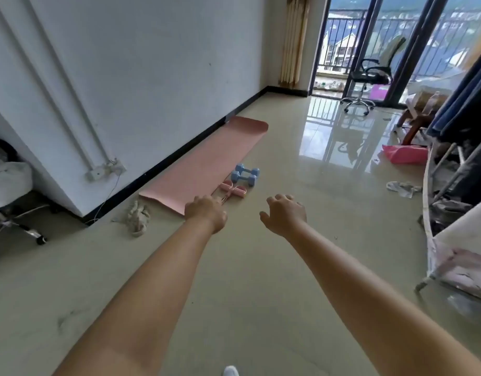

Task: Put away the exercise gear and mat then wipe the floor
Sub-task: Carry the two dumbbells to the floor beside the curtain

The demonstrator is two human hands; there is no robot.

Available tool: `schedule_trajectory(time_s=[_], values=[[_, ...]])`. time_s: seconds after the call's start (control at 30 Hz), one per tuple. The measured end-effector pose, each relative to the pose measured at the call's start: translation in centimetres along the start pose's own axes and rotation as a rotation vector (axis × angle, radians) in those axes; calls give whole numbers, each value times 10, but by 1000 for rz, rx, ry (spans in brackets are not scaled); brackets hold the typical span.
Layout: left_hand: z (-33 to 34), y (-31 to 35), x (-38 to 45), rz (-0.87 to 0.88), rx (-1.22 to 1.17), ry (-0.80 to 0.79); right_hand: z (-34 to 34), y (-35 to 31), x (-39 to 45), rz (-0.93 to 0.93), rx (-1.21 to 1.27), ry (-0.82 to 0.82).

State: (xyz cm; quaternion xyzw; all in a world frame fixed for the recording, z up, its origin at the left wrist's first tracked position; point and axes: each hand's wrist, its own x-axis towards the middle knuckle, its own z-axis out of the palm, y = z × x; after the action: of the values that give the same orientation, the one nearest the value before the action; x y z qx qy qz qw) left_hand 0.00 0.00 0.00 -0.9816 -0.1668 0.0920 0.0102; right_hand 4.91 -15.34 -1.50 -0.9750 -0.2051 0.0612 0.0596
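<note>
A pink exercise mat (207,161) lies flat on the tiled floor along the white wall. Two light-blue dumbbells (244,175) sit on the floor at the mat's right edge. Beside them lies a pink pull-rope exerciser (232,189). A crumpled beige cloth (137,217) lies on the floor near the mat's near left corner. Both my arms reach forward above the floor. My left hand (205,213) hangs over the mat's near corner, fingers loosely curled, holding nothing. My right hand (284,214) is to its right with relaxed fingers, holding nothing.
A black office chair (369,77) stands by the balcony door. A swivel stool (6,202) is at the far left. Clutter, a clothes rack and a pink bag (404,154) fill the right side. A rag (403,187) lies near them.
</note>
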Motion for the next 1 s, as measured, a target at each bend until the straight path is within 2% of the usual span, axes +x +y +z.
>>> schedule_trajectory(time_s=[0.2, 0.47, 0.67, 1.0], values=[[-8, 11, 156, 55, -19, -41, 0, 28, 150, 32, 29, -25], [-52, 43, 368, 140, 7, -63, -22, 69, 346, 108, 68, -32], [-76, 96, 516, 200, 31, -57, -39, 133, 484, 169, 63, -36], [-123, 201, 762, 173, 60, -37, -86, 267, 729, 172, 80, 0]])
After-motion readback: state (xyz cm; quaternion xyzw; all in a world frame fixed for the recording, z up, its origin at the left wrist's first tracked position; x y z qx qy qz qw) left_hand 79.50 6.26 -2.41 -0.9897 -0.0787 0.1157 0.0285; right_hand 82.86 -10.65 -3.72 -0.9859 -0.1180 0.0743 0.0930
